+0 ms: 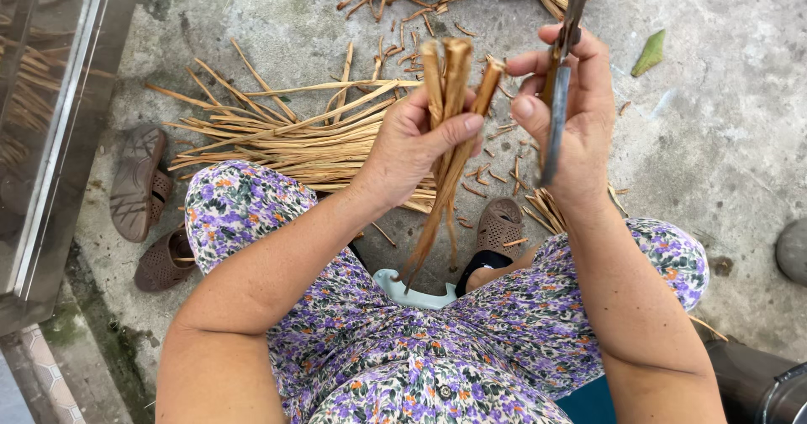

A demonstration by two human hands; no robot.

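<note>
Head view, centre of frame: left hand point(412, 142) clasped in a closed grip round a bundle of dried plant stalks point(450, 113), held upright above the lap. Right hand point(572, 113) pinching a slim knife point(559, 96), blade pointing down, just beside the stalk tips. Likely mid-trimming; next calls for blade set against the tips. Loose stalks point(294, 134) on concrete floor point(723, 138), upper left.

Tan-brown dried stalks point(450, 96), purple-and-orange floral trousers point(437, 357), brown sandals point(139, 180), grey concrete floor point(723, 138).
</note>
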